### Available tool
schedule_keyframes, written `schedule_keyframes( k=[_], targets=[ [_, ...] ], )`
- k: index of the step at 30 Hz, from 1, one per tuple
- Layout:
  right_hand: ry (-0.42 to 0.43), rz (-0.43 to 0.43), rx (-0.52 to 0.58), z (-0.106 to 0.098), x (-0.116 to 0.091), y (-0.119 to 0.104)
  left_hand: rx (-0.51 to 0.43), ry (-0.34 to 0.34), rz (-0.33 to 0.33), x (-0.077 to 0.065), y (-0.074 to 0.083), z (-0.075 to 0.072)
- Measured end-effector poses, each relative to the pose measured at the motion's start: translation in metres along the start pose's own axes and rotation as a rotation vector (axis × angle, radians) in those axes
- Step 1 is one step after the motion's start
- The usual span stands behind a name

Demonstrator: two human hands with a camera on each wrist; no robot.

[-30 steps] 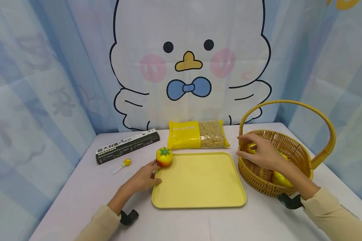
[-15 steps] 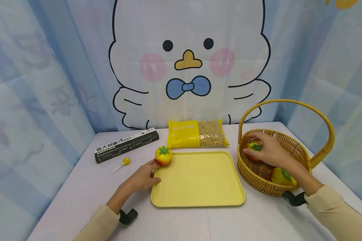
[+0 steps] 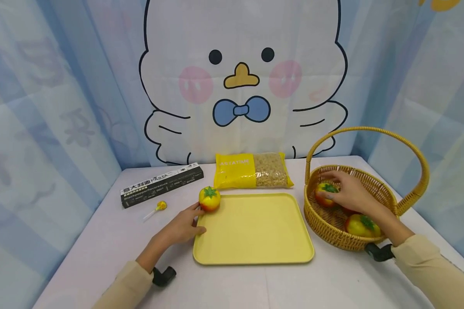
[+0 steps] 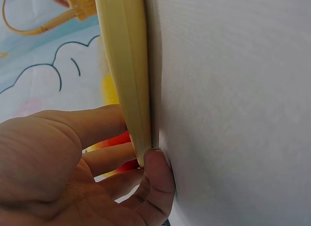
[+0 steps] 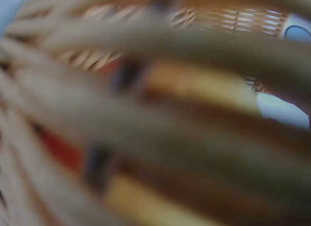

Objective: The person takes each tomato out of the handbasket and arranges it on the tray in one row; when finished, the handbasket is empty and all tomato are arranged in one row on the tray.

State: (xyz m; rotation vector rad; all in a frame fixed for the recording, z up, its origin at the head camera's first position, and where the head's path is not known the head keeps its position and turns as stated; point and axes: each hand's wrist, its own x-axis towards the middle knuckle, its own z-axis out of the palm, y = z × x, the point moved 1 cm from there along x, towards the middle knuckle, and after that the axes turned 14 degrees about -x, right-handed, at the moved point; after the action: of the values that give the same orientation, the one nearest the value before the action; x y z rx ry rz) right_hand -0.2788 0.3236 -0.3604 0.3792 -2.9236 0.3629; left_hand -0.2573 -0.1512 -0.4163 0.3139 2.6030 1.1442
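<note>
In the head view my left hand (image 3: 182,225) lies at the left rim of a yellow tray (image 3: 255,231). Its fingers touch the rim and the underside of a yellow-red toy tomato (image 3: 209,199) on the tray's far left corner. In the left wrist view the fingers reach loosely round the tray edge (image 4: 127,75). My right hand (image 3: 349,195) reaches into a wicker basket (image 3: 326,234), thumb over a second toy tomato (image 3: 322,198), fingers spread apart. Nearer me in the basket lies a yellow-red toy fruit with green leaves (image 3: 359,226). Blurred wicker (image 5: 160,119) fills the right wrist view.
Behind the tray lies a yellow pasta bag (image 3: 236,171). To the left are a black-and-white pasta box (image 3: 162,186) and a lollipop (image 3: 160,207). The basket's tall handle (image 3: 371,128) arches over the right side. A printed cartoon curtain (image 3: 239,43) stands behind the table.
My right hand has shifted right and deeper into the basket, so more of the tomato and the nearer fruit shows. The left hand, tray and its tomato have stayed put.
</note>
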Motion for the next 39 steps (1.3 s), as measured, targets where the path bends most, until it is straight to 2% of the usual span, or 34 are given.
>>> schedule_keyframes(
  k=[5,16,27,39],
  targets=[
    [-0.022,0.022,-0.014,0.0020,0.0004,0.0049,-0.006,-0.002,0.013,-0.0005,0.0010,-0.0014],
    [-0.051,-0.009,-0.018,0.0065,0.0025,0.0072,-0.002,0.001,0.010,-0.0013,0.0014,-0.0019],
    [-0.078,0.003,-0.055,0.0101,0.0024,0.0075,0.004,0.003,0.009,-0.0010,0.0021,-0.0015],
    [-0.046,0.013,-0.064,0.0088,0.0017,0.0072,0.005,0.008,0.016,-0.0014,0.0027,-0.0004]
  ],
)
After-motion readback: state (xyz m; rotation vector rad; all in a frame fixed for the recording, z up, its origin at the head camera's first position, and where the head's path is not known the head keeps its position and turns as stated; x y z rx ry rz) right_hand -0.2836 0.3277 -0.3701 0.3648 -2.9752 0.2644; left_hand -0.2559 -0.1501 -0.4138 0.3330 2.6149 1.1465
